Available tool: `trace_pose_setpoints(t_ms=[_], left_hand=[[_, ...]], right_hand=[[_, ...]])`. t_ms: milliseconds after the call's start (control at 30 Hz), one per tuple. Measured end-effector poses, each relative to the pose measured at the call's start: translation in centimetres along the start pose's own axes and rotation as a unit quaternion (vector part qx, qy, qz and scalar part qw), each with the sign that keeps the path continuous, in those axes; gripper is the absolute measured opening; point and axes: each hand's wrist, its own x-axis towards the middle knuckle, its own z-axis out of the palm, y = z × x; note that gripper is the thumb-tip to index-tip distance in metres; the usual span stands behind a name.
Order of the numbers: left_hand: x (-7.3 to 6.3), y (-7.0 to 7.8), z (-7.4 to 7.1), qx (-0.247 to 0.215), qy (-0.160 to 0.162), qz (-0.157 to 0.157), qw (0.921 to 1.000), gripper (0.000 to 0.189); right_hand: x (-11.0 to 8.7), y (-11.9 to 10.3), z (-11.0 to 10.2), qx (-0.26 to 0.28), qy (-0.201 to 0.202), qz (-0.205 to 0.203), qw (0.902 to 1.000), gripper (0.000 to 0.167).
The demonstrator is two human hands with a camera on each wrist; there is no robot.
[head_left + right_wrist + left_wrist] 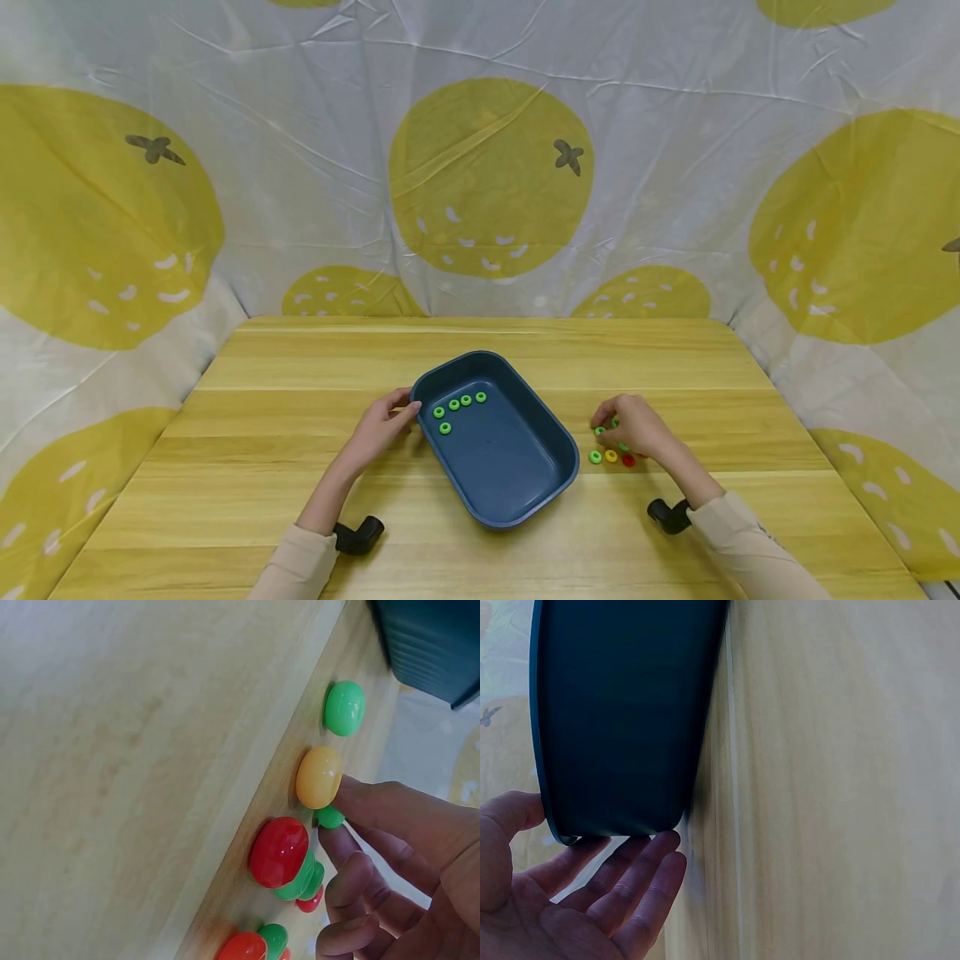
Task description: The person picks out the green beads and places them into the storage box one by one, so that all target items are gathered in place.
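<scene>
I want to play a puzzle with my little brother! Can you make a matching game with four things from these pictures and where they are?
Things:
1. Left hand
2. Right hand
3. Five green rings
4. Yellow ring

Places:
A. On the table, between a green ring and a red ring
B. Inside the blue tray
C. Fingers at a ring outside the tray
D. Holding the tray's edge

Right pairs: 1-D, 2-C, 3-B, 4-A

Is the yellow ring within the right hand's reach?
Probably yes: the yellow ring lies close to the right hand with nothing covering it, though that hand seems to pinch a green ring.
</scene>
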Motion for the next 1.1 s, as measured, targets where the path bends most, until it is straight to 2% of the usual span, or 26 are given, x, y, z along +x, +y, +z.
trace_pose_setpoints(t_ms=[267, 533, 833, 933, 1100], left_hand=[[0.0, -0.1, 0.0, 0.0, 0.001, 0.001, 1.0, 0.043], [0.0, -0.1, 0.0, 0.002, 0.004, 0.003, 1.0, 0.043], [-0.1, 0.0, 0.0, 0.0, 0.001, 0.004, 1.0, 0.044], [-0.1, 0.0, 0.0, 0.001, 0.003, 0.003, 1.0, 0.044], [-0.1, 0.0, 0.0, 0.0, 0.003, 0.004, 1.0, 0.044]], right_hand=[[-0.1, -0.2, 0.0, 0.01, -0.001, -0.001, 0.9999, 0.01], [0.4, 0.3, -0.3, 0.052, 0.003, -0.045, 0.9976, 0.012], [0.9, -0.5, -0.8, 0.088, 0.028, -0.044, 0.9948, 0.012], [1.1, -0.7, -1.1, 0.105, 0.029, -0.051, 0.9928, 0.016], [1.4, -1.3, -1.6, 0.149, 0.019, -0.036, 0.9879, 0.024]])
